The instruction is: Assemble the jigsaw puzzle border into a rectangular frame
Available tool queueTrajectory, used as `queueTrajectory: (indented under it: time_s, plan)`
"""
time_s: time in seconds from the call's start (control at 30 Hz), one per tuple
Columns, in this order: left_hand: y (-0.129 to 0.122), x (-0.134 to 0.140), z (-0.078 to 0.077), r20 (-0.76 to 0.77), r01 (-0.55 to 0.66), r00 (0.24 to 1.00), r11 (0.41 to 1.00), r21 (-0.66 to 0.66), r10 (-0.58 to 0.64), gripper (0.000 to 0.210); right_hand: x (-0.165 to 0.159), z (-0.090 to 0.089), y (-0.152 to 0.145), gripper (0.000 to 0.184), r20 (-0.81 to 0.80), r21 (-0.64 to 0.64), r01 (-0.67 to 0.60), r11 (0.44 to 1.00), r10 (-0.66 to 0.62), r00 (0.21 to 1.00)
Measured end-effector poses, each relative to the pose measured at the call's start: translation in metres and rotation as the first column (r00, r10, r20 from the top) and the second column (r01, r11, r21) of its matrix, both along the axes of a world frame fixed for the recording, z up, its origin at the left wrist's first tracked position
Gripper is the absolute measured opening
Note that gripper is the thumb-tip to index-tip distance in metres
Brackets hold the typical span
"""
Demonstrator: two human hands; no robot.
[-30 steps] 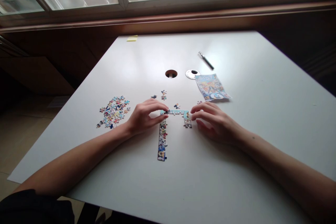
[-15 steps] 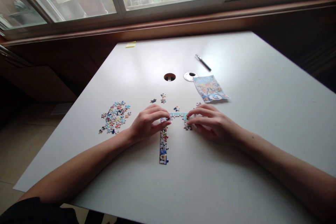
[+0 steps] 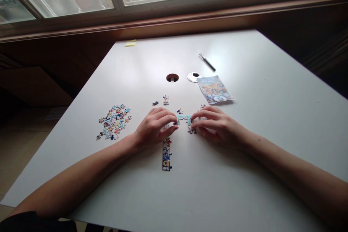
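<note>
A partly joined jigsaw puzzle lies on the white table, with a top edge strip (image 3: 184, 117) and a long left column (image 3: 166, 159) running toward me. My left hand (image 3: 156, 126) rests over the upper part of that column, thumb and fingers closed on a small puzzle piece (image 3: 175, 123) beside the top strip. At the opposite corner, my right hand (image 3: 217, 125) has its fingertips closed on the right end of the joined puzzle section (image 3: 191, 129). Its palm side and lower fingers are partly hidden.
A pile of loose puzzle pieces (image 3: 114, 120) lies left. Beyond my hands are a few stray pieces (image 3: 165, 100), a printed picture sheet (image 3: 215, 90), a round cable hole (image 3: 172, 78), its metal cover (image 3: 194, 77), a pen-like tool (image 3: 207, 62) and a yellow note (image 3: 130, 43).
The camera view has shifted slightly. My left hand has moved a little to the right against the puzzle and covers more of the left column. My right hand stays at the corner.
</note>
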State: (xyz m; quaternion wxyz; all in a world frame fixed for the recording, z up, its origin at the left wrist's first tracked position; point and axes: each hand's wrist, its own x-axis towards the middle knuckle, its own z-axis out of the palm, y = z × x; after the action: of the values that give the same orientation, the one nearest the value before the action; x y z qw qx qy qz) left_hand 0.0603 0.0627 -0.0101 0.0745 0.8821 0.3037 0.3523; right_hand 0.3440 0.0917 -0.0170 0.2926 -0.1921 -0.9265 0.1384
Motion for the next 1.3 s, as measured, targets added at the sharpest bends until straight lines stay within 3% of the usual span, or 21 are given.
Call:
queueTrajectory:
  time_s: [0.13,0.47,0.67,0.8,1.03,1.3]
  plan:
    - [0.0,0.0,-0.001,-0.074,0.047,0.996,0.998,0.031,-0.045,0.01,-0.001,0.001,0.0,0.032,-0.012,0.007,-0.005,1.0,0.005,1.0]
    - [0.001,0.0,-0.001,-0.082,0.064,0.995,0.997,0.031,-0.061,0.007,0.0,0.0,0.001,0.026,-0.007,0.011,0.005,1.0,-0.005,1.0]
    - [0.002,0.004,0.005,-0.057,0.107,0.993,0.994,0.031,-0.106,0.006,0.0,0.0,0.0,0.024,-0.006,0.01,0.007,1.0,-0.007,1.0]
    - [0.004,0.012,0.008,-0.005,0.072,0.997,0.997,-0.004,-0.072,0.006,-0.001,0.0,0.0,0.024,-0.006,0.009,0.008,1.0,-0.008,1.0]
    - [0.004,0.015,-0.001,0.027,0.059,0.998,0.998,-0.01,-0.059,0.008,0.0,-0.002,0.0,0.024,-0.004,0.015,0.013,1.0,-0.013,1.0]
    - [0.003,0.013,-0.003,-0.047,0.164,0.986,0.986,0.035,-0.162,0.015,0.0,-0.002,0.0,0.022,-0.01,0.024,0.019,1.0,-0.019,1.0]
